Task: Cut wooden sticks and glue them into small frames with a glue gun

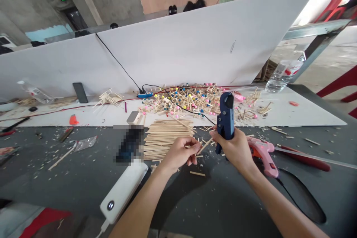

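Two hands in the head view, both held just above the dark grey table (220, 204). The left hand (180, 153) is nearly closed, its fingers bent in a pinch around a thin wooden stick (205, 146) that angles up toward the right hand (233, 148). The right hand wraps firmly around the grip of a blue hand tool (225, 119), which stands upright with its head up; the stick's far end comes close to the tool, but contact cannot be made out. Just left of the hands lies a neat pile of wooden sticks (167, 139), with loose chips and short offcuts scattered over the table. To the right, beside the right wrist, rest a pink glue gun (263, 156) and a red-handled tool (304, 158). A white power bank (122, 191) lies near the left forearm. Farther off, on a white board (306, 117), sits a heap of stick pieces joined with coloured beads (186, 100), with a black phone (80, 92) to its left and a clear plastic water bottle (283, 76) to its right.
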